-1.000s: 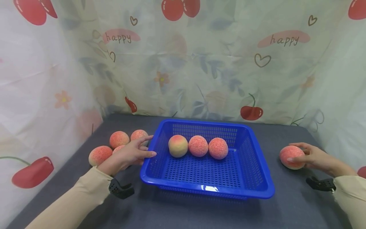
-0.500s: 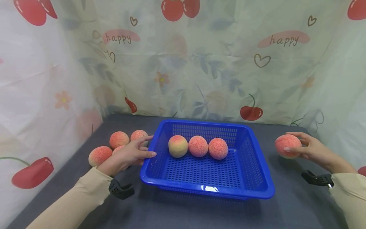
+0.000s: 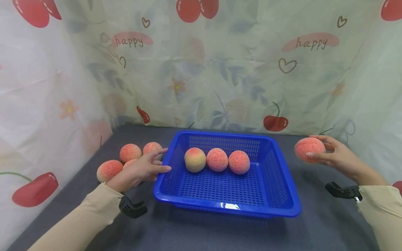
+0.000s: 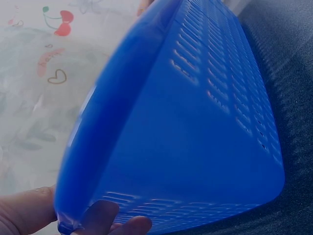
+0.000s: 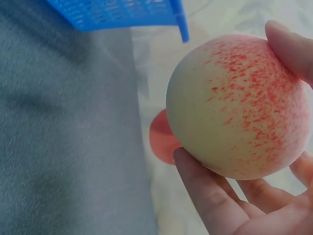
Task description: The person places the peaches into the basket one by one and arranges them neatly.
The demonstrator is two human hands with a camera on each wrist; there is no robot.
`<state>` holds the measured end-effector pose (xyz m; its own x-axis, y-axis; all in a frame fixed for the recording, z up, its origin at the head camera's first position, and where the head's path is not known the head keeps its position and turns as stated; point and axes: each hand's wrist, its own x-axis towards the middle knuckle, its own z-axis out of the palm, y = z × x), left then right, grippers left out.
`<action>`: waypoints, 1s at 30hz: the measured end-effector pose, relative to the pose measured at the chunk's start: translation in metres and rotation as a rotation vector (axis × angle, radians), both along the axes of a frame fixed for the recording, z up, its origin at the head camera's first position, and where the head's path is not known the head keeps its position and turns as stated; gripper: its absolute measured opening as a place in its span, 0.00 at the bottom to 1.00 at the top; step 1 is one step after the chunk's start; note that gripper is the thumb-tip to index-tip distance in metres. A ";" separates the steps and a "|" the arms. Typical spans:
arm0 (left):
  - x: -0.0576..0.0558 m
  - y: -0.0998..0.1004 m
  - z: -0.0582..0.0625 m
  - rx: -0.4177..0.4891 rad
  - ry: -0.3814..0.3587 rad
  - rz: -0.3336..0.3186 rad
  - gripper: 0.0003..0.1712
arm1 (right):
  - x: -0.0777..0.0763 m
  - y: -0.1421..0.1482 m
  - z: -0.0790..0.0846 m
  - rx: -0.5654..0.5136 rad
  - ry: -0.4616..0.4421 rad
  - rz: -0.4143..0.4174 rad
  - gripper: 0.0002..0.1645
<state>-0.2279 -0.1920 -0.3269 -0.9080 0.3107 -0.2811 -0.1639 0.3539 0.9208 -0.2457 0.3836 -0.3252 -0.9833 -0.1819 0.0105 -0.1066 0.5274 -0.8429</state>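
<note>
A blue plastic basket (image 3: 251,210) with slotted walls stands mid-table. Inside it three peaches sit in a row: one mostly yellow (image 3: 195,161) and two speckled pink. My left hand (image 3: 141,171) pinches the basket's left rim; in the left wrist view the thumb (image 4: 30,208) lies on one side of the rim and the fingertips (image 4: 134,225) on the other. To the right of the basket, my right hand (image 3: 345,162) grips a peach (image 3: 304,149) between thumb and fingers, held above the table. Its pale yellow side with red speckles faces the right wrist camera.
Several more peaches (image 3: 110,170) lie on the dark table (image 3: 201,233) left of the basket, one partly hidden behind my left hand. A curtain (image 3: 220,94) printed with cherries encloses the back and both sides. Each wrist wears a black strap (image 3: 342,191).
My right hand has lifted the peach off the table and moved it up and left, closer to the basket. The left hand and the basket have stayed put.
</note>
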 end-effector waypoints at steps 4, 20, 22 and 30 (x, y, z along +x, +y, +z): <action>0.000 0.000 0.000 -0.003 0.000 -0.003 0.48 | 0.000 -0.006 0.006 -0.002 0.007 -0.002 0.32; 0.000 0.000 0.002 0.003 -0.006 -0.004 0.48 | 0.004 -0.052 0.035 -0.018 0.029 0.096 0.33; 0.000 0.000 0.002 0.009 -0.006 -0.005 0.47 | 0.006 -0.059 0.039 -0.012 0.037 0.119 0.33; 0.000 0.000 0.001 0.014 -0.004 -0.014 0.47 | 0.009 -0.083 0.049 0.071 0.084 0.171 0.35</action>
